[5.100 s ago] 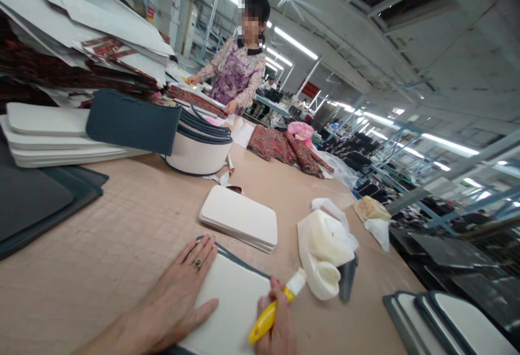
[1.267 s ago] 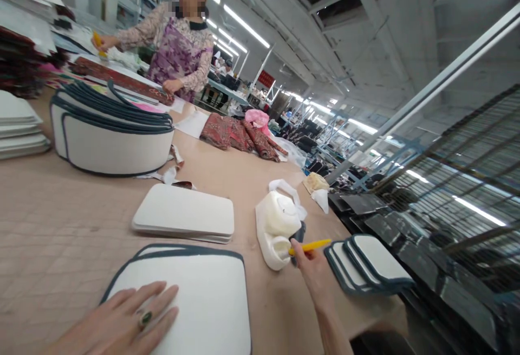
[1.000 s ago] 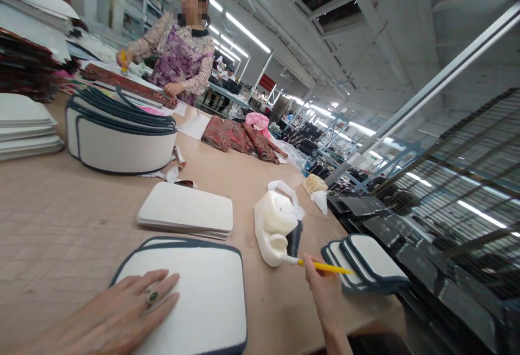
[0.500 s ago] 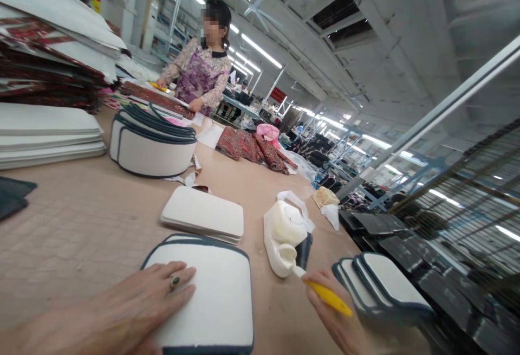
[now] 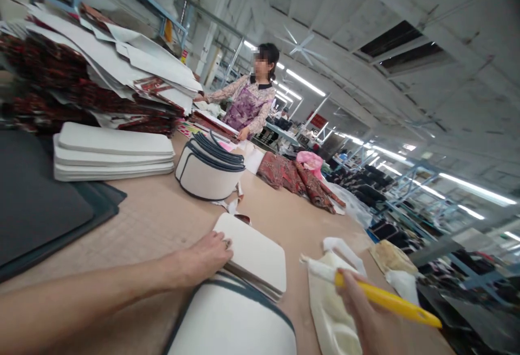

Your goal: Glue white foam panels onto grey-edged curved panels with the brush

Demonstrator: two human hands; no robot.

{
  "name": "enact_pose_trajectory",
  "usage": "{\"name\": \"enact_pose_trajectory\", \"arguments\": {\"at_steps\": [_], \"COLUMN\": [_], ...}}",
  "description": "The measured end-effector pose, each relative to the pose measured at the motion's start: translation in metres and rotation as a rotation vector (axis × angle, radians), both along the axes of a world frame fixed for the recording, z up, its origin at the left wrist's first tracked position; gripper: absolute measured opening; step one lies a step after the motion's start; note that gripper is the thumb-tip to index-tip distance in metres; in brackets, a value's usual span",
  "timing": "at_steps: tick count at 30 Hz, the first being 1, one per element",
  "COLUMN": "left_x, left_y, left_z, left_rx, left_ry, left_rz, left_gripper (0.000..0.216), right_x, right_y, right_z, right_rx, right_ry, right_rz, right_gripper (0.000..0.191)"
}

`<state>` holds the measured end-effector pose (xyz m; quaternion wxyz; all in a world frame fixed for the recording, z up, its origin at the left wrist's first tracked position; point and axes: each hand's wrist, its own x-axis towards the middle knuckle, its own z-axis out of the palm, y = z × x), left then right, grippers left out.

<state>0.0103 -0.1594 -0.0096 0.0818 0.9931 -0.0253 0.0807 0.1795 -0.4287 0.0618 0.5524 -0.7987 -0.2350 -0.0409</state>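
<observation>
My left hand (image 5: 207, 257) reaches across the brown table (image 5: 154, 219) to the small stack of white rounded boards (image 5: 255, 255), its fingers curled on the stack's near edge. A white panel with a dark grey border (image 5: 235, 322) lies just below it, close to me. My right hand (image 5: 365, 317) grips a yellow-handled brush (image 5: 377, 298), whose white bristle end points left over the white glue container (image 5: 333, 306).
A co-worker (image 5: 247, 105) stands at the table's far end. A round stack of bordered panels (image 5: 209, 168), a thick white board stack (image 5: 114, 152), dark sheets (image 5: 40, 203), piled patterned material (image 5: 93, 84) and folded red cloth (image 5: 300, 173) surround the work area.
My left hand left the bordered panel and moved forward to the white board stack. The brush has come out of the glue container's opening. The view swung left and tilted.
</observation>
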Motion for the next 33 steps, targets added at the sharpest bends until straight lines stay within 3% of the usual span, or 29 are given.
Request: {"name": "enact_pose_trajectory", "arguments": {"at_steps": [3,7,10,15,19,22,27,33], "left_x": [0.001,0.002,0.007,0.006,0.000,-0.003,0.003,0.008], "left_y": [0.002,-0.001,-0.003,-0.007,-0.008,-0.007,-0.001,0.002], "left_z": [-0.016,-0.026,-0.030,-0.028,-0.019,-0.012,-0.011,-0.029], "left_rx": [0.039,0.078,0.100,0.146,0.172,0.169,0.078,0.077], "left_ry": [-0.004,-0.036,-0.042,-0.090,-0.108,-0.076,0.009,-0.051], "left_rz": [0.009,0.035,0.050,0.103,0.112,0.105,0.066,0.051], "left_gripper": [0.026,0.023,0.024,0.025,0.026,0.032,0.029,0.028], "right_x": [-0.001,-0.001,0.001,0.005,0.014,0.028,0.059,0.081], "right_y": [0.087,0.170,0.202,0.226,0.228,0.211,0.149,0.078], "right_z": [-0.001,-0.025,-0.045,-0.064,-0.072,-0.072,-0.066,-0.051], "right_rx": [0.061,-0.029,-0.044,-0.060,-0.086,-0.110,-0.154,-0.188], "right_ry": [0.187,0.162,0.156,0.164,0.163,0.141,0.106,0.069], "right_rz": [0.207,0.355,0.423,0.495,0.529,0.484,0.310,0.137], "right_gripper": [0.038,0.033,0.030,0.029,0.028,0.026,0.029,0.036]}}
